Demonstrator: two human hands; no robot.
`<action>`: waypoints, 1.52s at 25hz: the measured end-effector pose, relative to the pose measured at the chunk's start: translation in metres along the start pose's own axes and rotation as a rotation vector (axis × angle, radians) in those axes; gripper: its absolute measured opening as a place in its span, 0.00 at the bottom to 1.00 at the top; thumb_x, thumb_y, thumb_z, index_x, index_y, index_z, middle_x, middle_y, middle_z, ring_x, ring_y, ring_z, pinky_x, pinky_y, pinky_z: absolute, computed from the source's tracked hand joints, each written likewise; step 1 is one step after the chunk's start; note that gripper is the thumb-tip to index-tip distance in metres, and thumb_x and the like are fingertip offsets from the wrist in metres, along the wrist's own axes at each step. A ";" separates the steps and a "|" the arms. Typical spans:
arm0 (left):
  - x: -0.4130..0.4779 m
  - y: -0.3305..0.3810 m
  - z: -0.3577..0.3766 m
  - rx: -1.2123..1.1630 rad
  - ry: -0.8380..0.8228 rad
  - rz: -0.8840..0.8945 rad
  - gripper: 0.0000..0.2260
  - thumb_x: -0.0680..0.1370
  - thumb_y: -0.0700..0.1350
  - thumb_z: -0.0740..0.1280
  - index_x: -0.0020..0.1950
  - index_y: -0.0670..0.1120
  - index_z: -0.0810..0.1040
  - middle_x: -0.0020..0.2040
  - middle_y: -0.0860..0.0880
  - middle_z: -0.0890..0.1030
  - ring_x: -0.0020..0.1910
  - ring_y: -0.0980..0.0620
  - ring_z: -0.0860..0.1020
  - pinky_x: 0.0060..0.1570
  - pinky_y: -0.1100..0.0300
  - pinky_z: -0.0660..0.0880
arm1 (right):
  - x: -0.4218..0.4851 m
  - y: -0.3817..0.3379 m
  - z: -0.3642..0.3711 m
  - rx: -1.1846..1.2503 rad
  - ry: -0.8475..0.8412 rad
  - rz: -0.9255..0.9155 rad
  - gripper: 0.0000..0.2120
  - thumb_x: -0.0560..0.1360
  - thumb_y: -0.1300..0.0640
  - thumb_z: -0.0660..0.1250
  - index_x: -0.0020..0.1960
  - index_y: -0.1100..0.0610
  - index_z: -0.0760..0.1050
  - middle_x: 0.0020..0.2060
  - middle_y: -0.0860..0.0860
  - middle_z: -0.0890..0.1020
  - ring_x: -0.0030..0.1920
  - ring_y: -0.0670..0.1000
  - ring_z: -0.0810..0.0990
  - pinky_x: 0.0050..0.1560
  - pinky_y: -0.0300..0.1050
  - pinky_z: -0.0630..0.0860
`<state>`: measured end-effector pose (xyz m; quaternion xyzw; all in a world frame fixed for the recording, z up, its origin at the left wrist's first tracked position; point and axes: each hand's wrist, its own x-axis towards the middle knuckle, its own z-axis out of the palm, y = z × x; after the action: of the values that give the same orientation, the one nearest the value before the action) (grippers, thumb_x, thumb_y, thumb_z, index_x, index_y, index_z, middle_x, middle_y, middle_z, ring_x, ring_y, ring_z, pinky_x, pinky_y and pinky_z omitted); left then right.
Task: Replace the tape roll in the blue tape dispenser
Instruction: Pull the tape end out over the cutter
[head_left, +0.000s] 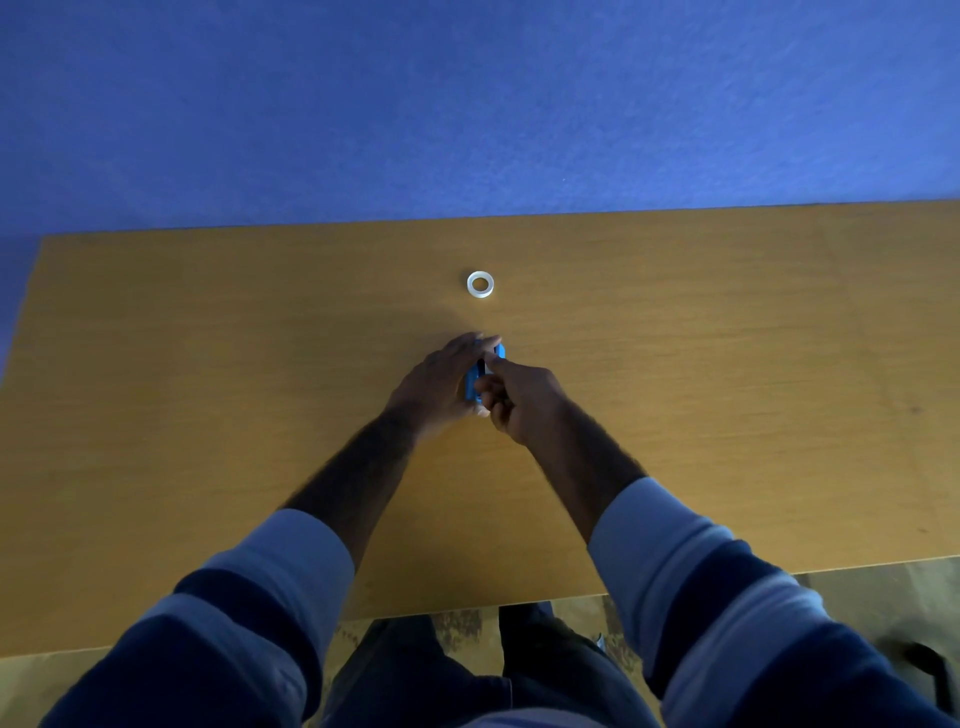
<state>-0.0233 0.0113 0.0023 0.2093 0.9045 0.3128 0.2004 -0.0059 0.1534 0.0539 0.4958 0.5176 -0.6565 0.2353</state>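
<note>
So both hands are bunched around the small blue plastic tape dispenser (475, 382), sitting on the wood-grain orange-brown tabletop (727, 364) right in the middle. The left hand (439, 384) is wrapped over its left side with fingers (480, 342) curled across the far end, gripping the body. The right hand (524, 397) comes in from the other side, index finger poking into the dark slot on top, the rest of that hand curled in against the dispenser's right side. I honestly can't tell if a roll sits in there, the hands cover most of it.

The dispenser's long axis runs away from the person, tilted slightly right at the far end. The small white ring-shaped tape roll (480, 284) lies flat straight beyond it, clear of both hands, along nearly that same line. It's roughly centred, so neither hand has a real edge, though the left fingertips are nearest. My guess: the right hand is freer to go grab it while the left steadies.
</note>
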 end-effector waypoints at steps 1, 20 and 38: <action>0.000 0.000 0.000 0.003 -0.001 -0.005 0.45 0.70 0.44 0.78 0.82 0.57 0.59 0.82 0.53 0.62 0.80 0.52 0.62 0.73 0.43 0.68 | 0.000 0.001 0.001 0.026 0.006 0.006 0.15 0.76 0.50 0.75 0.42 0.62 0.81 0.26 0.52 0.82 0.19 0.45 0.75 0.22 0.34 0.69; 0.002 -0.009 0.000 0.121 0.004 -0.080 0.48 0.69 0.54 0.79 0.83 0.54 0.55 0.82 0.53 0.61 0.80 0.49 0.59 0.77 0.43 0.62 | -0.002 0.017 0.005 0.143 0.040 -0.025 0.04 0.72 0.65 0.69 0.43 0.66 0.81 0.23 0.53 0.81 0.20 0.46 0.75 0.21 0.35 0.67; -0.001 -0.014 0.004 0.270 0.013 -0.073 0.46 0.72 0.60 0.74 0.83 0.59 0.50 0.83 0.51 0.59 0.83 0.45 0.50 0.80 0.39 0.42 | -0.008 0.058 -0.001 0.267 0.014 -0.083 0.05 0.78 0.62 0.66 0.50 0.64 0.80 0.29 0.54 0.82 0.22 0.48 0.78 0.24 0.38 0.73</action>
<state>-0.0237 0.0024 -0.0099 0.1992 0.9467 0.1819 0.1760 0.0457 0.1323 0.0347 0.5055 0.4476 -0.7250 0.1362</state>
